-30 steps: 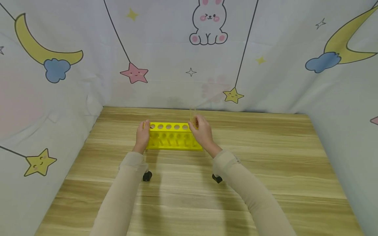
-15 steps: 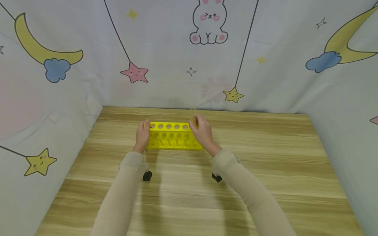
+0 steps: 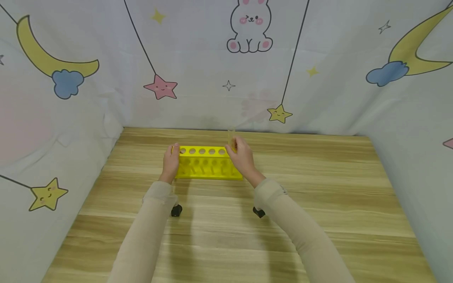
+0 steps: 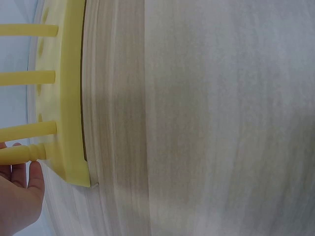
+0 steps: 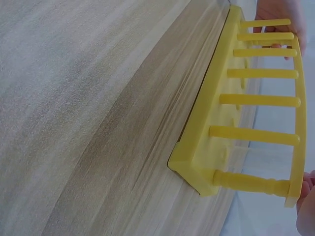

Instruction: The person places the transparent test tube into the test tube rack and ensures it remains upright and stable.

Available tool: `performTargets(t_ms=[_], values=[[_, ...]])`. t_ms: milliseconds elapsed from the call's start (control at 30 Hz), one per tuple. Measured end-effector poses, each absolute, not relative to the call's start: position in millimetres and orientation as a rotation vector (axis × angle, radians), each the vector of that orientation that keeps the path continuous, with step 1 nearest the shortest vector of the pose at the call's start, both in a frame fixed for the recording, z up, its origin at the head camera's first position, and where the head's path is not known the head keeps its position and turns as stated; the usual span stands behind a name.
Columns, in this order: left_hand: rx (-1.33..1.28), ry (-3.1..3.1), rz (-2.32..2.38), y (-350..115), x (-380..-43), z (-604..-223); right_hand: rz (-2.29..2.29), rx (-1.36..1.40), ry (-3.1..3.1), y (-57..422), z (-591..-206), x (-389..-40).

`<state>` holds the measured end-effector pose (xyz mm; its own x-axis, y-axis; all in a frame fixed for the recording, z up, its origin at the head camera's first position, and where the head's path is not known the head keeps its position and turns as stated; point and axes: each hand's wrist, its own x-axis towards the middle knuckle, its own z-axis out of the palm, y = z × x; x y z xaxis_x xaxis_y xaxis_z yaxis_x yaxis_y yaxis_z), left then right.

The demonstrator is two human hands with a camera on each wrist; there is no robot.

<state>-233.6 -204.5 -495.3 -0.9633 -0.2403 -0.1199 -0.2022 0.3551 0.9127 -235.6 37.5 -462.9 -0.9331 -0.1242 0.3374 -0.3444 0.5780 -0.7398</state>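
Observation:
A yellow test tube rack (image 3: 209,176) with a row of round holes stands upright on the table. My left hand (image 3: 171,163) grips its left end, and in the left wrist view the fingers curl around the turned end post (image 4: 22,154). At the rack's right end my right hand (image 3: 244,160) pinches a clear test tube (image 3: 231,135), whose open top rises above the fingers. Low inside the rack, the right wrist view shows a faint transparent shape (image 5: 243,155), apparently the tube's lower part. My right fingertips are partly out of that view.
The wood-grain table (image 3: 336,196) extends to both sides and toward me. Behind it hangs a white cloth (image 3: 201,59) printed with stars, moons and a rabbit. Black wrist-camera parts (image 3: 176,211) show below the sleeves.

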Motion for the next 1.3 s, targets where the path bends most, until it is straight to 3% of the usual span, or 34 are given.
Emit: performTargets(t_ms=[767,1300], values=[[0.431,-2.561,-1.746,-205,-234,-493,1.293,0.287,-2.706,44,-456,-233],[0.440,-2.557,-1.732,-205,-233,-494,1.168,0.425,-2.696,67,-463,-233]])
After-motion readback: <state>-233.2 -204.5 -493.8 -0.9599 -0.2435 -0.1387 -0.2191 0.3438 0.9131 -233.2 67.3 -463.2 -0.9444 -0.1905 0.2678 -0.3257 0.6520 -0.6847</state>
